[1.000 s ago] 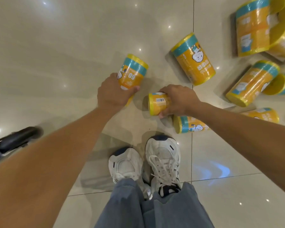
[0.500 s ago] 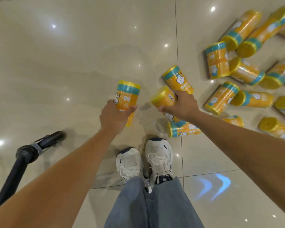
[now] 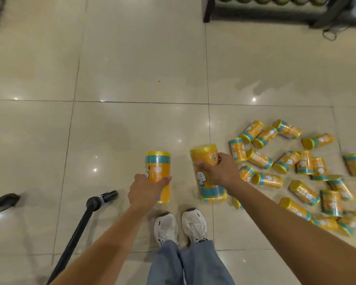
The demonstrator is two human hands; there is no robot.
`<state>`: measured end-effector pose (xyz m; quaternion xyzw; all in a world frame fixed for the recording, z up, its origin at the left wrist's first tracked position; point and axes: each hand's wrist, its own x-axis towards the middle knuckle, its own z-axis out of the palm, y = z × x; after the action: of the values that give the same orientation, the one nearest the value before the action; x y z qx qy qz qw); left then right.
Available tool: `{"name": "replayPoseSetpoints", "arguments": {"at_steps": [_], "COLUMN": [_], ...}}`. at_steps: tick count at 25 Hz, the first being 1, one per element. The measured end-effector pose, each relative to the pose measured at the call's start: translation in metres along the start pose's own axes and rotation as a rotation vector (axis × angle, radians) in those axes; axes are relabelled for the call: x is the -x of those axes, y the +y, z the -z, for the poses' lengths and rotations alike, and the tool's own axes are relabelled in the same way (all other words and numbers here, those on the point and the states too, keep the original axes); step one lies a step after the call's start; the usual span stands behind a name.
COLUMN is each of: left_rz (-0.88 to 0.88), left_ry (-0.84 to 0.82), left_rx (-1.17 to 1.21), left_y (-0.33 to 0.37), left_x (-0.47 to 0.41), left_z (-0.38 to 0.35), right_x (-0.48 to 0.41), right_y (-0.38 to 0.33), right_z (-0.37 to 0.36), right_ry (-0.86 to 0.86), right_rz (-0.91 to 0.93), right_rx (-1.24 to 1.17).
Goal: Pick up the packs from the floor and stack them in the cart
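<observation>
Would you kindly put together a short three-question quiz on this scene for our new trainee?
1. True or false: the right hand is empty.
2. The loose packs on the floor lie on the person's: A left side; B right side; C both sides.
3. What colour is the band on the pack in the left hand?
Key: 1 false; 2 B; 3 teal.

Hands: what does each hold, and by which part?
Left hand grips one pack around its lower half; right hand grips a second pack around its middle.
</observation>
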<state>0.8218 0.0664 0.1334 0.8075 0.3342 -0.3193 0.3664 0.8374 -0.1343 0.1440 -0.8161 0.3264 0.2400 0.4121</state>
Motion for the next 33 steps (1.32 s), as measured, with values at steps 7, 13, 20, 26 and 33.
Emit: {"name": "replayPoseSetpoints", "arguments": {"at_steps": [7,13,20,26,33], "left_rz": [-0.16,-0.246,-0.314,-0.292,-0.119], "left_ry": [0.202,0.409,0.687,0.936,1.238], "left_rx": [0.194,0.383,0.637,0.781,0.889], "left_y": [0.092,0.156,0.145,0.043,-0.126], "left_x": [0.114,0.214,0.36,0.476,0.591], "left_z": [0.119,0.178,0.251,0.327,0.362], "right_x": [0.106,0.168,0.275,0.419,0.599], "right_y": [-0.138,-0.232,-0.307,-0.343,-0.313], "right_z": [0.088,0.171,0.225,0.177,0.062], "right_ry": [-0.059,-0.168,-0.33,-0.635,-0.948], "right_rz": [0.192,0.492,0.786,1.038,1.192], "right_rx": [-0.177,-0.174,-0.183,-0.176,-0.099]}}
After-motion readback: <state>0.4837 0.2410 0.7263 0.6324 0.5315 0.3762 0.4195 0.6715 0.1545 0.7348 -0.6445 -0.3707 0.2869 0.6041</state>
